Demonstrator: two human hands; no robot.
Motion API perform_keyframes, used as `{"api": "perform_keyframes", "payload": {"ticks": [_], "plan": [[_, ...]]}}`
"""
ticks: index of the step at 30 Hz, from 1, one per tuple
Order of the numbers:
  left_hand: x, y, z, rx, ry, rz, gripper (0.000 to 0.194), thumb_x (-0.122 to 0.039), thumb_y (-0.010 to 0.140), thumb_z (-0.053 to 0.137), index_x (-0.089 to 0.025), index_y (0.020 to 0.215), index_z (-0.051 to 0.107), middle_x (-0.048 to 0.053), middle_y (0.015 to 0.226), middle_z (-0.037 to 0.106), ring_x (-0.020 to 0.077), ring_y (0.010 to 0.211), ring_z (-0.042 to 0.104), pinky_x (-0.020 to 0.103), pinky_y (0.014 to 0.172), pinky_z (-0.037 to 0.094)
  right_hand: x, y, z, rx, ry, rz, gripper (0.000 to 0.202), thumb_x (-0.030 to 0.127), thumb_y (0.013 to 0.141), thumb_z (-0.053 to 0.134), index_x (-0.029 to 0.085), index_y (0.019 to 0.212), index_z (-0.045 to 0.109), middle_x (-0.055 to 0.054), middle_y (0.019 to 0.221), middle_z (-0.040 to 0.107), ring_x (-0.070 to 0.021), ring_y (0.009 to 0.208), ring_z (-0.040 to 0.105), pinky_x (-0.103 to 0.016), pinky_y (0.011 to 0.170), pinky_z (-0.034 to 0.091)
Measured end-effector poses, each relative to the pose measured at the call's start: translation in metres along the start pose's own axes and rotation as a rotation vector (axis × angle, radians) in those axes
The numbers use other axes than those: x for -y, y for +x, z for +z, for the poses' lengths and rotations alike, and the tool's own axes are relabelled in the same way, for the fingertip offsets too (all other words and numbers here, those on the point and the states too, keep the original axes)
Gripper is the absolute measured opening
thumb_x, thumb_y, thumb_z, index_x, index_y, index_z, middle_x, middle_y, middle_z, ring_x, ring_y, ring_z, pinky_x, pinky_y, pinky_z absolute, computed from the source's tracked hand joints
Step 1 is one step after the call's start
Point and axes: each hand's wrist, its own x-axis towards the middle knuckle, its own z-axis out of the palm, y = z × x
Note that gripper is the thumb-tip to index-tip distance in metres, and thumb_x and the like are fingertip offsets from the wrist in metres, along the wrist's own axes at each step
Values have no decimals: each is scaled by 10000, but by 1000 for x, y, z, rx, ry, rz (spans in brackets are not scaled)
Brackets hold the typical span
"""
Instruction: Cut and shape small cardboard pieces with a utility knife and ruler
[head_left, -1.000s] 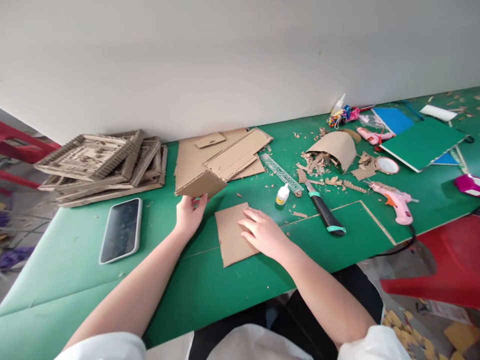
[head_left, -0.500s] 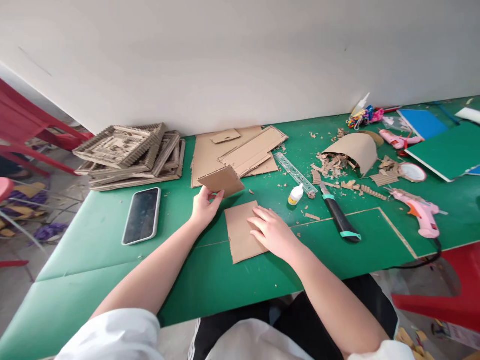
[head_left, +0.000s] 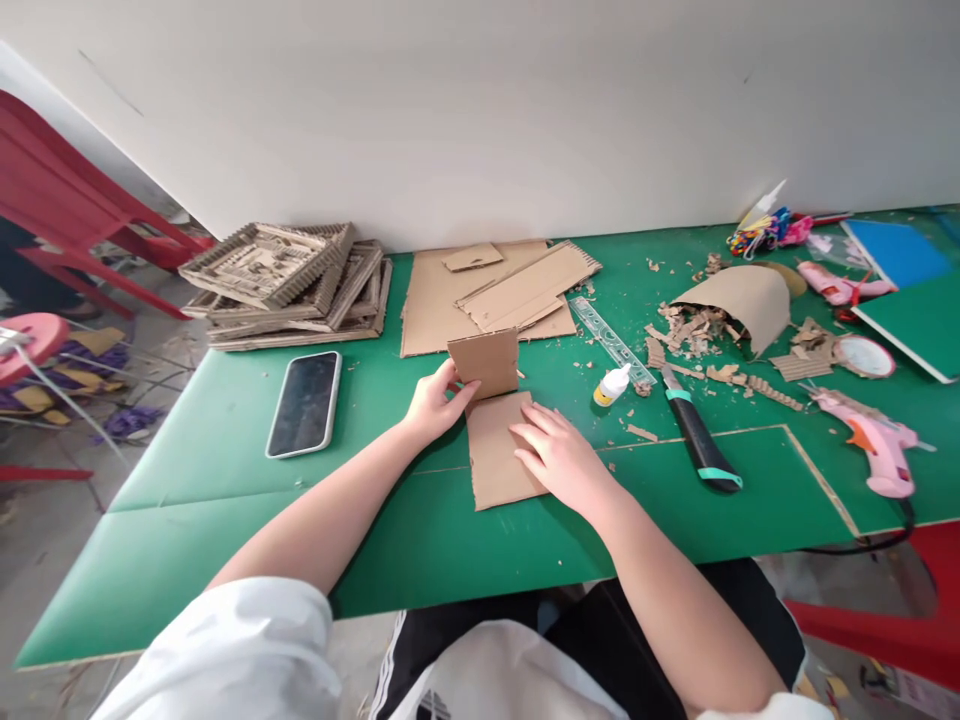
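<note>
My left hand (head_left: 439, 402) pinches the left edge of a small cardboard piece (head_left: 487, 363), which stands nearly upright at the far edge of a flat cardboard square (head_left: 496, 455). Fingers spread, my right hand (head_left: 556, 452) lies on the right part of that flat square. Whether the two pieces touch along the whole edge I cannot tell. A small white glue bottle (head_left: 612, 385) stands to the right, beside a clear ruler (head_left: 611, 340). Further right lies a black and teal utility knife (head_left: 701, 440).
Cardboard sheets (head_left: 435, 300) lie near the wall, with stacked cardboard frames (head_left: 285, 290) to their left. A phone (head_left: 304, 405) rests at the left. Cardboard scraps, a curved cardboard piece (head_left: 757, 300), a tape roll (head_left: 864, 355) and a pink glue gun (head_left: 885, 440) are at the right.
My left hand has moved right with the held piece, which now stands more upright at the flat square's far edge. My right hand stays on the square. The camera view has shifted slightly.
</note>
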Motion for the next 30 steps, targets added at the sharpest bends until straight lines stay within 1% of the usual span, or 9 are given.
{"api": "perform_keyframes", "payload": {"ticks": [4,9,12,16,25,30], "plan": [[1,1,-4,-5,35,20,280,-339,741,557,-170,964,570,24,767,692,135,574,615,238,539,489,0,0,0,-10,-12,21,313,221,873,524,156,1161,628,-144,1353,521,-283,1276,470,-475,1070,393],[5,4,-7,6,-23,45,316,-327,752,558,-160,1020,558,36,831,697,154,680,647,254,612,512,-2,0,1,-14,-25,41,318,230,879,516,163,1170,626,-133,1363,515,-291,1272,474,-473,1072,392],[9,5,-6,31,-68,39,331,-330,761,558,-156,1043,555,37,832,697,161,690,649,269,629,517,-1,0,1,-4,-26,48,322,227,884,506,156,1175,623,-136,1370,507,-293,1277,468,-472,1078,385],[13,5,-6,50,-56,20,346,-350,776,544,-150,1057,557,44,831,692,165,679,637,283,629,517,1,0,0,16,-25,59,330,227,888,495,144,1184,616,-140,1384,492,-299,1288,453,-471,1080,383],[12,4,-7,59,-16,17,267,-343,760,550,-152,944,587,6,685,625,140,586,586,260,583,485,2,0,0,15,-32,58,327,221,882,504,146,1180,612,-140,1380,495,-293,1286,457,-475,1075,389],[6,5,-9,67,-26,14,237,-328,729,564,-160,892,602,-1,680,626,137,596,578,256,604,484,1,0,1,-11,-29,50,318,216,875,513,163,1172,615,-133,1374,503,-283,1276,469,-479,1061,402]]}}
